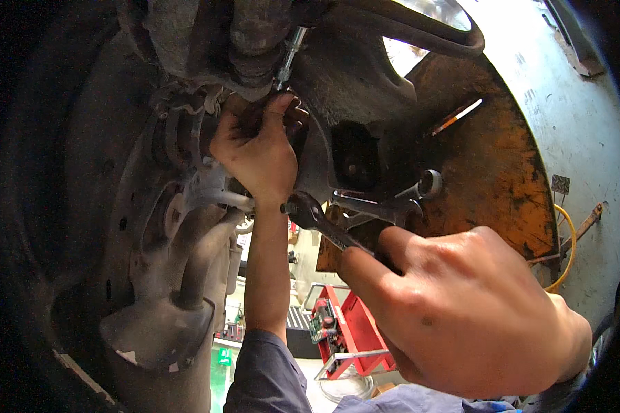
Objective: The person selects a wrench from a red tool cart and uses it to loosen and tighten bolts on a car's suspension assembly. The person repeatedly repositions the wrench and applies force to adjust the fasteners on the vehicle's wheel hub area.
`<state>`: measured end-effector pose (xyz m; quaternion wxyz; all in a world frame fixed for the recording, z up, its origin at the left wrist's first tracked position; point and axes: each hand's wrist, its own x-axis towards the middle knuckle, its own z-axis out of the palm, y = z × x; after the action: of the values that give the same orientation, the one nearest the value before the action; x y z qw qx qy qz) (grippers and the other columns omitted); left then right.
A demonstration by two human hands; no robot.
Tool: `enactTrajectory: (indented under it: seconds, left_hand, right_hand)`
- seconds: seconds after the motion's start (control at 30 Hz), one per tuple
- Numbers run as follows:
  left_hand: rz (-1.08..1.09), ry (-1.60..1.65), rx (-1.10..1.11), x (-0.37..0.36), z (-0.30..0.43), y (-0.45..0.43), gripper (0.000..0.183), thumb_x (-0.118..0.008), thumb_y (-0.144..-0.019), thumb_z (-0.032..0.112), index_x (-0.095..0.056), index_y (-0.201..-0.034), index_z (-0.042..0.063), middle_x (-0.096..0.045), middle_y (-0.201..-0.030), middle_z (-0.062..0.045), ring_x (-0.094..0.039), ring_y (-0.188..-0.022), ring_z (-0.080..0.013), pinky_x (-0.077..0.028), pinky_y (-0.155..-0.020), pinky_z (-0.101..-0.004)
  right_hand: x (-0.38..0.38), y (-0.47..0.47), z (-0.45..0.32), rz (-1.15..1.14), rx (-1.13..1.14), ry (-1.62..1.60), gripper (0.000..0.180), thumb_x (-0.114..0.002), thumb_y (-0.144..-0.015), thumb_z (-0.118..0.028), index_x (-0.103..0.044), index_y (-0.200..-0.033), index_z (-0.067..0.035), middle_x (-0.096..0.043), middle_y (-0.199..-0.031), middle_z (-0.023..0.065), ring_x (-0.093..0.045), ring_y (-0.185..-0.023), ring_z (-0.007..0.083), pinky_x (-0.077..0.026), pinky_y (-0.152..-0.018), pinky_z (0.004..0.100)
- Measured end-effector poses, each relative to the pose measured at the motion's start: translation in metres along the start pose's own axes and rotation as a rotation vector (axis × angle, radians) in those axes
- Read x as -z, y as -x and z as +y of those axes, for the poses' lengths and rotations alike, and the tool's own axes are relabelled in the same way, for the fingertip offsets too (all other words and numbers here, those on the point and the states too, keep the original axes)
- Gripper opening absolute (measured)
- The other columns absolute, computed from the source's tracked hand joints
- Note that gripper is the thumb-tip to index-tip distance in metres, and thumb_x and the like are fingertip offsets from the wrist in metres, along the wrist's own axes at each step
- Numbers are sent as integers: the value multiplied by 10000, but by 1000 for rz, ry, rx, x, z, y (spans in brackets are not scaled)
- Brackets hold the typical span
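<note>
Up among the grimy underbody parts, my left hand pinches the lower end of a chrome socket extension bar. The bar's upper end goes out of sight against dark metal. My left fingertips are partly hidden behind the hand and the parts. Closer to the camera, my right hand grips the handle of a ratchet wrench. Its head points left, beside my left wrist, and the bare drive stub shows. Just beyond the ratchet are metal wrenches, one with a ring end; what they rest on is partly hidden.
A worn orange metal plate stands at the right. A pipe and a rounded metal housing hang at the lower left. Below are a red tool tray and the pale floor; a yellow hose lies at the right.
</note>
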<state>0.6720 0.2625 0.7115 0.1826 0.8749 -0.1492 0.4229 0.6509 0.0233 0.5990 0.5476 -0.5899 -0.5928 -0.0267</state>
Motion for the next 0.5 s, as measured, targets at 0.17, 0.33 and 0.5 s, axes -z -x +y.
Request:
enactTrajectory:
  seconds: [0.17,0.33,0.5]
  left_hand:
    - [36,58,86,2,3,0,147,-767,-825,-7,-622,-828,15,-694,-778,-73,-664,-619,-134,-537,-546,-273]
    - [8,110,96,3,3,-2,169,-772,-828,2,-605,-834,24,-689,-771,-65,-658,-592,-137,-539,-532,-278]
    - [-13,38,58,4,-1,-2,168,-775,-830,1,-608,-826,25,-690,-783,-54,-650,-643,-114,-534,-593,-270]
  right_hand:
    - [-17,2,-3,317,72,60,250,-659,-760,-58,-610,-1002,-16,-594,-706,131,-634,-635,332,-487,-543,407]
    - [-17,3,-2,316,54,39,259,-662,-765,-51,-620,-1019,-24,-622,-763,145,-660,-668,326,-528,-588,402]
    - [-4,3,-2,69,14,48,363,-717,-737,-175,-566,-1032,-25,-604,-789,132,-661,-634,323,-531,-536,419]
